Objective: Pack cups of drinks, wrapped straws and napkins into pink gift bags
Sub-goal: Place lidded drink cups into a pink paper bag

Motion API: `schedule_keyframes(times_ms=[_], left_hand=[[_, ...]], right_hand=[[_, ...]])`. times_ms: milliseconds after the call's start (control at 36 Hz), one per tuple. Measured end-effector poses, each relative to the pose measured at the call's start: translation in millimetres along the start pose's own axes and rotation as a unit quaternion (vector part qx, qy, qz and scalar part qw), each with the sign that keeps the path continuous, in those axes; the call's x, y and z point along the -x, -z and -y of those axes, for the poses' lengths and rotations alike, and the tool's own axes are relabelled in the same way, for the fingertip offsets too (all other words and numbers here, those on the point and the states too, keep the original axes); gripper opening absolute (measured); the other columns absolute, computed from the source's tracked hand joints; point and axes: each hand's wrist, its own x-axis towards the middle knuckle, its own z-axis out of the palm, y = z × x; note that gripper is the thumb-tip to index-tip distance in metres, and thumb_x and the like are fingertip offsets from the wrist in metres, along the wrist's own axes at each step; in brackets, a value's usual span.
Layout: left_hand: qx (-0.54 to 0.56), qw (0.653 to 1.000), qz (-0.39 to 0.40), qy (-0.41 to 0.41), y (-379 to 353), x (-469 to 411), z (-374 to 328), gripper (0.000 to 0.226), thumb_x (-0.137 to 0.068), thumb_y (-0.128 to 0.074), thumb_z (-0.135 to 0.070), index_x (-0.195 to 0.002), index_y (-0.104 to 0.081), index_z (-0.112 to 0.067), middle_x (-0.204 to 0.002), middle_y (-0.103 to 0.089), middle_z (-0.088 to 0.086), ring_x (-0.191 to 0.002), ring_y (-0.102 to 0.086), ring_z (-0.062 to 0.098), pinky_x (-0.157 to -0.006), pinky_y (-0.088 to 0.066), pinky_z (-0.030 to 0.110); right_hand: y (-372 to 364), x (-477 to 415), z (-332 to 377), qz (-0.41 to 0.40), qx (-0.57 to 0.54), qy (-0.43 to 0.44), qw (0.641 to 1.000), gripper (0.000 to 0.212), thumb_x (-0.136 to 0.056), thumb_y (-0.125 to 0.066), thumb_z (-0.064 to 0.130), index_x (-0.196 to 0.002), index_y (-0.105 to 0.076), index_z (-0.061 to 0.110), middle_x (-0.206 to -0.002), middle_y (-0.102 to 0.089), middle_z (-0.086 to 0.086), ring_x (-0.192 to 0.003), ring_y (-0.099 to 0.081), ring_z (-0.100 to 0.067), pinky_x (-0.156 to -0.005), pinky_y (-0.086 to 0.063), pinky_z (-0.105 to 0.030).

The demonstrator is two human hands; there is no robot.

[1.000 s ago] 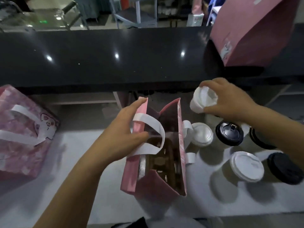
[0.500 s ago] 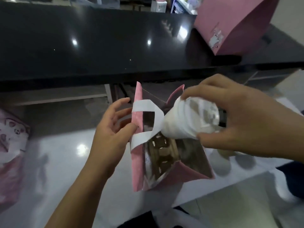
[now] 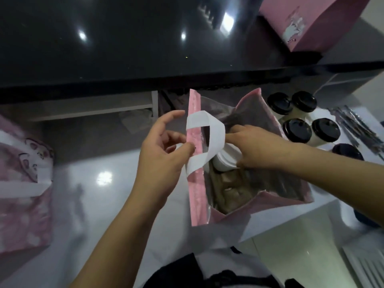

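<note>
Bag [image 3: 196, 194] stands open on the counter [image 3: 93, 204]. My left hand [image 3: 160, 161] pinches its left wall to hold it wide. My right hand [image 3: 257, 148] has its fingers [image 3: 238, 129] curled round the cup [image 3: 223, 163]. Half a second ago the cup was over the rim, now it's down inside. I'd say one drink's nearly packed.

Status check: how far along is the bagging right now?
Done: one pink bag sits aside at left, contents hidden. In hand: right hand holds a white-lidded cup inside the open bag, left hand pinching its rim. To do: several black-lidded cups and wrapped straws wait outside.
</note>
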Motion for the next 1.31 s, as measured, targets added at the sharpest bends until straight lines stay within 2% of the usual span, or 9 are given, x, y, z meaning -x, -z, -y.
schedule_keyframes(times_ms=[167,361,444,556,611,722,1028,1167,1306], left_hand=[[0.025,1.0,0.009,0.01,5.1,1.2,2.2,0.05,-0.088,-0.074,-0.013,-0.121,-0.056,-0.047,-0.078,-0.07,-0.007,-0.081,-0.071,0.011,-0.068,-0.056,0.017],[0.042,0.998,0.017,0.032,-4.1,2.4,1.9,0.048,-0.091,-0.071,-0.012,-0.129,-0.055,-0.038,-0.076,-0.071,-0.005,-0.08,-0.071,0.01,-0.062,-0.051,0.011],[0.04,0.998,0.025,0.047,-9.5,4.7,1.8,0.039,-0.092,-0.07,-0.016,-0.123,-0.058,-0.037,-0.081,-0.073,-0.003,-0.082,-0.071,0.011,-0.062,-0.053,0.016],[0.027,0.997,0.032,0.059,-14.3,11.0,-0.5,0.01,-0.092,-0.069,-0.021,-0.09,-0.072,-0.03,-0.087,-0.074,-0.009,-0.081,-0.068,0.005,-0.064,-0.053,0.013],[0.016,0.998,0.03,0.061,-14.7,14.6,-2.1,0.016,-0.093,-0.068,-0.022,-0.08,-0.075,-0.027,-0.085,-0.075,-0.007,-0.078,-0.068,0.005,-0.066,-0.054,0.014],[0.045,0.997,0.017,0.056,-13.9,21.2,-8.1,0.022,-0.096,-0.064,-0.016,-0.077,-0.075,-0.023,-0.09,-0.076,0.001,-0.082,-0.07,0.013,-0.071,-0.056,0.022],[0.066,0.993,-0.081,0.056,-21.6,36.0,-19.6,0.022,-0.091,-0.063,-0.028,-0.073,-0.075,-0.031,-0.083,-0.072,-0.004,-0.074,-0.069,0.009,-0.061,-0.055,0.021],[0.063,0.99,-0.118,0.049,-25.0,39.4,-25.8,0.014,-0.082,-0.065,-0.037,-0.076,-0.075,-0.029,-0.08,-0.07,-0.005,-0.068,-0.066,0.005,-0.055,-0.052,0.017],[0.067,0.983,-0.162,0.055,-27.0,39.0,-30.0,0.02,-0.096,-0.059,-0.021,-0.081,-0.072,-0.021,-0.078,-0.069,-0.004,-0.064,-0.064,0.005,-0.052,-0.051,0.017]], right_hand=[[-18.1,-12.3,-7.0,0.005,-0.015,-0.018,1.0,0.071,-0.072,-0.077,0.026,-0.137,-0.051,0.035,-0.119,-0.057,-0.003,-0.103,-0.058,-0.026,-0.082,-0.05,-0.036],[-22.2,-10.4,-12.3,0.003,-0.035,-0.03,0.999,0.073,-0.074,-0.082,0.026,-0.14,-0.05,0.03,-0.129,-0.058,-0.003,-0.111,-0.057,-0.026,-0.091,-0.052,-0.041],[-20.9,-7.1,-16.6,0.008,-0.048,-0.032,0.998,0.074,-0.074,-0.082,0.026,-0.141,-0.05,0.028,-0.13,-0.056,-0.005,-0.114,-0.056,-0.028,-0.093,-0.05,-0.043],[-21.2,-5.4,-16.4,0.005,-0.061,-0.028,0.998,0.07,-0.074,-0.081,0.028,-0.138,-0.052,0.028,-0.129,-0.056,-0.004,-0.113,-0.055,-0.026,-0.095,-0.05,-0.042],[-20.9,-5.5,-15.9,-0.009,-0.071,-0.02,0.997,0.069,-0.074,-0.081,0.03,-0.137,-0.053,0.026,-0.128,-0.058,-0.003,-0.112,-0.055,-0.025,-0.095,-0.05,-0.037],[-15.8,-9.8,-13.1,-0.03,-0.07,0.008,0.997,0.07,-0.072,-0.081,0.03,-0.136,-0.054,0.026,-0.126,-0.058,-0.002,-0.11,-0.055,-0.022,-0.086,-0.041,-0.028],[5.3,-22.8,11.6,0.004,-0.028,0.103,0.994,0.073,-0.078,-0.078,0.031,-0.142,-0.044,0.033,-0.132,-0.053,-0.002,-0.116,-0.053,-0.026,-0.098,-0.048,-0.04],[51.2,18.9,0.3,-0.104,-0.153,0.183,0.966,0.049,-0.084,-0.068,0.04,-0.131,-0.054,0.04,-0.125,-0.061,0.016,-0.11,-0.057,-0.005,-0.083,-0.042,-0.02],[72.9,57.3,-53.9,-0.193,-0.357,0.198,0.893,0.026,-0.087,-0.067,0.043,-0.112,-0.066,0.042,-0.103,-0.069,0.02,-0.097,-0.066,-0.001,-0.083,-0.055,-0.023]])
